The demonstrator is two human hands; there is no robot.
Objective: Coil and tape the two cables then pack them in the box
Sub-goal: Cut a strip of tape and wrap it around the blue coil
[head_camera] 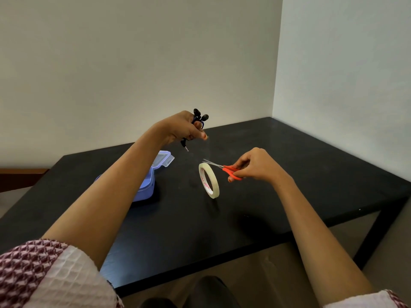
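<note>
My left hand [184, 127] is raised above the black table [289, 174] and grips a coiled dark earphone cable [199, 118]; its earbuds stick out above my fingers and the jack plug hangs below. A thin strip of clear tape runs from my left fingers down to the tape roll [209, 181], which hangs upright just over the table. My right hand [255, 165] holds red-handled scissors [224, 168], blades open and pointing left at the top of the roll. The blue plastic box [146, 185] with its lid [164, 160] open stands behind my left forearm, partly hidden.
The table stands in a room corner, with white walls behind and to the right. A brown wooden ledge [20, 176] shows at far left. The table's front edge runs close to my lap.
</note>
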